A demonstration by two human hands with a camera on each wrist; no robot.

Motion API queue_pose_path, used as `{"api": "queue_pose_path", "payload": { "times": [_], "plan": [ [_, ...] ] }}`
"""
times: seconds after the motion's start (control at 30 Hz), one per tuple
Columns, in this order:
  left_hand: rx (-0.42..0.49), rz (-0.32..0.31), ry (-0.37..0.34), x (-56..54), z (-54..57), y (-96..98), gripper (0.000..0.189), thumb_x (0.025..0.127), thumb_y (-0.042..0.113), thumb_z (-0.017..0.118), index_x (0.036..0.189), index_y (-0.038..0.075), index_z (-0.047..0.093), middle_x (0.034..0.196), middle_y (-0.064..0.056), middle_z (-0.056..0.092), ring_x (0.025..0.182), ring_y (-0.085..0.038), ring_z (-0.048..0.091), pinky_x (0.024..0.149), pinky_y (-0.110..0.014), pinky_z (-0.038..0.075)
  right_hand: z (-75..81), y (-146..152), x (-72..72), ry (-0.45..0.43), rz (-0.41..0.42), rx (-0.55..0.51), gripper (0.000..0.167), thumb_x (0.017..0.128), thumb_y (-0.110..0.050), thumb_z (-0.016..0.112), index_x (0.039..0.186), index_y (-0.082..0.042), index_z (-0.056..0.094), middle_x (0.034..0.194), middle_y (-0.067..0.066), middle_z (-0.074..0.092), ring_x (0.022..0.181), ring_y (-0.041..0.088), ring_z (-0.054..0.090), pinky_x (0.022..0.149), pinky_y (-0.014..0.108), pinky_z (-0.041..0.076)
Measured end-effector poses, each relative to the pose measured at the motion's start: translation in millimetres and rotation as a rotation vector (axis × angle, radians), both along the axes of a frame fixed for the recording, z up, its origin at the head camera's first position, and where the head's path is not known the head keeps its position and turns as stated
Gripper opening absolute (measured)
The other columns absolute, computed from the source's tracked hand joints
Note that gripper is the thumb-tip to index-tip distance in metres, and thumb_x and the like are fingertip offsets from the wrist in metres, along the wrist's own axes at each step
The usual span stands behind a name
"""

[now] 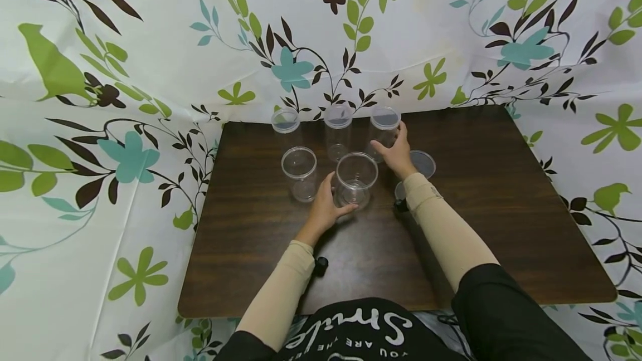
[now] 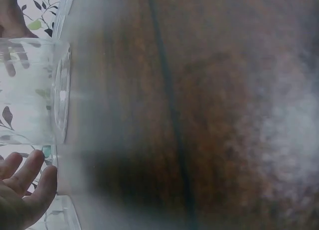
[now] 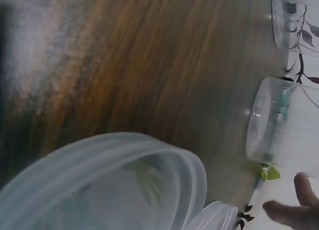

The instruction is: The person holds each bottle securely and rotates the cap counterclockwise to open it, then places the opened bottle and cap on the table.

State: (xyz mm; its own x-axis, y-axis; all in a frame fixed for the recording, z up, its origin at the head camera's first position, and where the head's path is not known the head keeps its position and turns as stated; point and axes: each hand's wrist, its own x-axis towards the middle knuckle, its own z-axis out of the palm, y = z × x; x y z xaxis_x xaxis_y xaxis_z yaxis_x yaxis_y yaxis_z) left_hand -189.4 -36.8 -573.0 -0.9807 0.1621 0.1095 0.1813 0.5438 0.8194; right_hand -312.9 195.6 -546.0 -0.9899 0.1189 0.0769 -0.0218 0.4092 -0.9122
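Note:
My left hand (image 1: 325,208) is spread around the left and front of a clear, lidless plastic jar (image 1: 357,174). In the left wrist view, that hand's loosely bent fingers (image 2: 37,182) show next to the upright jar (image 2: 30,95), with a small gap. Farther back, my right hand (image 1: 396,152) is at a clear jar with a lid (image 1: 385,118), thumb in front and fingers on the right side. The right wrist view shows its parted thumb and finger (image 3: 286,212) beside a jar (image 3: 261,123).
Two more lidded jars, one at the back left (image 1: 286,121) and one in the middle (image 1: 337,118), stand along the wall cloth. Another open jar (image 1: 299,165) is in front of them. Clear round lids (image 1: 423,164) lie by my right wrist on the brown table (image 1: 501,210).

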Motion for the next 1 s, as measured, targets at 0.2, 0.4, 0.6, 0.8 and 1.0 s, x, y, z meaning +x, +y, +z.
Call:
{"api": "queue_pose_path", "payload": {
  "times": [0.2,0.4,0.6,0.8,1.0],
  "plan": [
    [0.029,-0.006,-0.023,3.7,1.8,3.2,0.111,0.073,0.030,0.094,0.156,0.005,0.025,0.149,-0.020,0.044,0.124,-0.036,0.057,0.100,-0.051,0.049,6.5,7,24.4,0.122,-0.068,0.001,0.087,0.092,-0.032,0.076,0.156,-0.006,0.024,0.139,0.022,0.045,0.130,0.036,0.044,0.109,0.050,0.036],
    [0.014,0.021,-0.051,9.6,0.4,1.3,0.112,0.073,0.031,0.093,0.156,0.002,0.024,0.149,-0.021,0.043,0.127,-0.038,0.055,0.103,-0.050,0.047,12.1,13,65.7,0.197,-0.110,0.014,0.082,0.091,-0.030,0.076,0.151,-0.002,0.027,0.132,0.022,0.039,0.125,0.036,0.041,0.106,0.052,0.036],
    [-0.015,0.019,-0.147,18.3,5.3,-8.3,0.104,0.078,0.035,0.090,0.154,-0.002,0.029,0.145,-0.024,0.048,0.126,-0.038,0.055,0.105,-0.050,0.045,23.8,19,104.7,0.234,-0.142,0.015,0.080,0.088,-0.025,0.079,0.149,-0.002,0.034,0.130,0.022,0.044,0.121,0.034,0.047,0.101,0.044,0.039],
    [-0.084,-0.149,-0.277,26.8,19.6,-20.1,0.075,0.086,0.041,0.082,0.141,0.000,0.051,0.131,-0.015,0.063,0.117,-0.032,0.062,0.100,-0.046,0.049,35.1,18,142.3,0.190,-0.095,0.012,0.080,0.089,-0.027,0.078,0.151,-0.006,0.031,0.133,0.017,0.050,0.118,0.032,0.050,0.096,0.050,0.041],
    [-0.107,-0.288,-0.308,35.9,35.3,-36.8,0.055,0.090,0.036,0.079,0.128,0.002,0.060,0.119,-0.011,0.070,0.109,-0.027,0.066,0.097,-0.043,0.051,35.0,12,165.5,0.203,0.033,0.030,0.077,0.088,-0.018,0.078,0.149,-0.008,0.033,0.132,0.015,0.060,0.121,0.030,0.055,0.097,0.041,0.041]
  ]
}}
